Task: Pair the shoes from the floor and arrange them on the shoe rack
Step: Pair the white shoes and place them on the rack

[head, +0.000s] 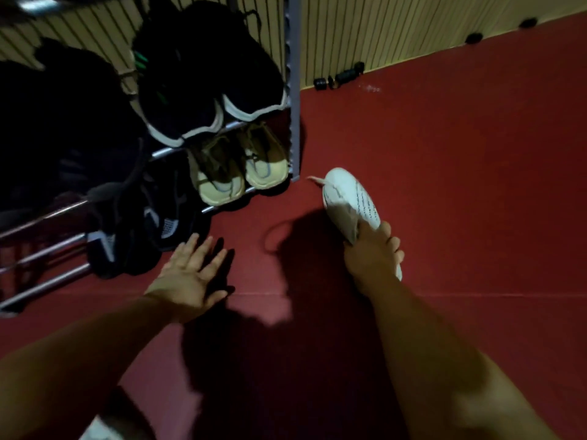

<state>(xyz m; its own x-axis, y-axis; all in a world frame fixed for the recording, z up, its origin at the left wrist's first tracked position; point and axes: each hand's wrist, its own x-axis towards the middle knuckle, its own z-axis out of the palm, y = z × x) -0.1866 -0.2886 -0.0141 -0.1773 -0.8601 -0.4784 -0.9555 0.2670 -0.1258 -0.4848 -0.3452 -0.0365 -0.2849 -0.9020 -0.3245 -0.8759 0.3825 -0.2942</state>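
Gripping hand: right hand is clutching the white shoe by its near end — sole is facing up, just right of the shoe rack, over the red floor.
Free hand: left hand is spreading its fingers flat, holding nothing, beside the black shoes.

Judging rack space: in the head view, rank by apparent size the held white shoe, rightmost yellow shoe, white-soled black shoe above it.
1. black shoe
2. white shoe and yellow shoe: alike; right hand hides part of the white.
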